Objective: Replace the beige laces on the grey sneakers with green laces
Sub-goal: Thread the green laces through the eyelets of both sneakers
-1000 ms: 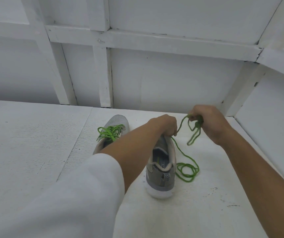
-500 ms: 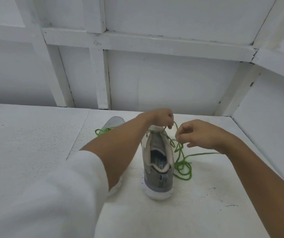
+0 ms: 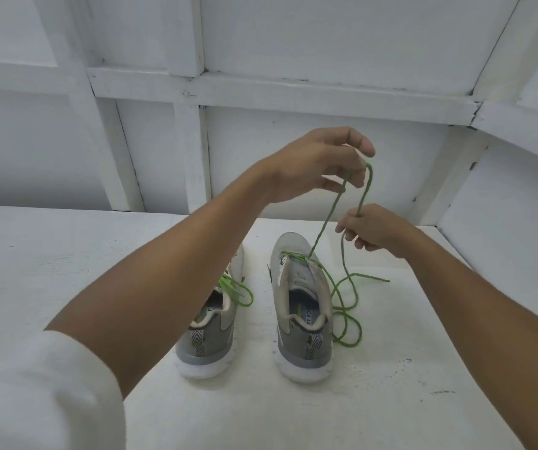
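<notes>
White table (image 3: 66, 254) holds our left sneaker (image 3: 210, 332), laced green. Our left hand (image 3: 319, 164) curls its fingers (image 3: 363, 146) round the loose green lace (image 3: 329, 217), at 12 o'clock above the right sneaker (image 3: 303, 349). Our right hand (image 3: 375, 228) pinches it at 1 o'clock.

Left hand (image 3: 319, 164) is off the right sneaker (image 3: 303, 306) tongue and now sits well above the shoe, green lace (image 3: 327, 219) hooked in its curled fingers. The lace is no longer slack beside the shoe. One strand runs straight from the front eyelets up to the left hand, loops over, then drops to the right hand (image 3: 375, 230), which pinches it further right than before. Left forearm has swung up, so the left sneaker (image 3: 209, 339) heel is now exposed.
</notes>
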`<action>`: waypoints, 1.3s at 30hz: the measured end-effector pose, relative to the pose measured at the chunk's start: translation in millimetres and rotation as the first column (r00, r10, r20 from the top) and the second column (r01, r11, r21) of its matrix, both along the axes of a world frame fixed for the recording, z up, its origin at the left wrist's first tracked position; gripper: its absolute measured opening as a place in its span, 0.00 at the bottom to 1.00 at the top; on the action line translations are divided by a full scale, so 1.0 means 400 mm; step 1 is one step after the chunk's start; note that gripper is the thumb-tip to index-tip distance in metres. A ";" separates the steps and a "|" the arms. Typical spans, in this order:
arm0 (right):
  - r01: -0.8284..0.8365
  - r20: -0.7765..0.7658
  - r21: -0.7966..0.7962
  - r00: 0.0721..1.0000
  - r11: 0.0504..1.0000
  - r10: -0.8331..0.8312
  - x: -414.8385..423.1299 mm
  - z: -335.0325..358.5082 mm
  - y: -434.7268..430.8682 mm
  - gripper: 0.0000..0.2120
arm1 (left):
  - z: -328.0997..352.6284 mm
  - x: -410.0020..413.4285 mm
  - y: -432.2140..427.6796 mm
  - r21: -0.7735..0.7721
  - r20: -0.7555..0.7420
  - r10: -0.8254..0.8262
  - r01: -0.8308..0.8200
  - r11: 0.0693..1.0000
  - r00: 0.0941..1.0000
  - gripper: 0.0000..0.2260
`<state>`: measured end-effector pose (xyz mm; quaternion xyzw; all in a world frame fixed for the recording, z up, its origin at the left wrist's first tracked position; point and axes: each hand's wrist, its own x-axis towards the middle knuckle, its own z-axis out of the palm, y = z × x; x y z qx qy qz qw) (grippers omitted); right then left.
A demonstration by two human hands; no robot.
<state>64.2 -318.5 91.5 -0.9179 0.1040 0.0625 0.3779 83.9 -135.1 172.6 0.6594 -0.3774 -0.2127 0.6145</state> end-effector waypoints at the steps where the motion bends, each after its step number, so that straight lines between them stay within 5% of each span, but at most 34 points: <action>1: 0.015 0.013 0.021 1.000 1.000 -0.015 0.006 -0.005 -0.006 0.11 | 0.000 -0.013 0.007 -0.001 0.017 -0.013 0.013 1.000 1.000 0.05; 8: 0.086 -0.007 0.246 0.996 0.966 -0.087 0.040 0.007 -0.049 0.08 | -0.031 -0.107 0.053 0.134 0.100 -0.147 0.133 0.982 0.984 0.05; 11: 0.160 -0.018 0.615 0.982 0.772 -0.189 0.042 0.041 -0.036 0.06 | -0.063 -0.144 0.061 0.341 0.161 -0.264 0.197 0.919 0.951 0.06; 13: 0.140 -0.017 0.703 0.984 0.698 -0.180 0.036 0.068 -0.021 0.06 | -0.091 -0.140 0.061 0.518 0.266 -0.260 0.090 0.851 0.928 0.06; 16: 0.008 -0.008 0.581 1.000 0.814 -0.004 0.012 0.110 0.003 0.05 | -0.121 -0.085 0.069 0.454 0.490 0.064 -0.317 0.833 0.869 0.09; 18: -0.097 0.018 0.531 0.994 0.842 0.104 -0.008 0.137 0.019 0.05 | -0.132 -0.044 0.072 0.348 0.464 0.270 -0.454 0.820 0.844 0.15; 21: -0.205 0.104 0.541 0.979 0.816 0.176 -0.029 0.173 0.040 0.05 | -0.146 -0.024 0.070 0.341 0.185 0.225 -0.277 0.899 0.957 0.23; 23: -0.203 0.155 0.516 0.978 0.832 0.142 -0.032 0.180 0.034 0.04 | -0.158 -0.028 0.082 0.344 0.119 0.143 -0.176 0.922 0.983 0.17; 29: -0.016 0.165 0.437 0.984 0.899 -0.062 -0.036 0.135 -0.053 0.04 | -0.174 -0.014 0.183 0.145 -0.073 0.213 -0.201 0.969 0.974 0.12; 34: -0.005 0.151 0.402 0.987 0.916 -0.061 -0.043 0.099 -0.075 0.05 | -0.180 -0.001 0.237 0.297 0.001 0.267 -0.255 0.920 0.964 0.11; 39: -0.029 0.165 0.332 0.986 0.943 -0.027 -0.052 0.087 -0.086 0.06 | -0.168 -0.002 0.252 0.497 0.397 0.345 -0.515 0.698 0.850 0.10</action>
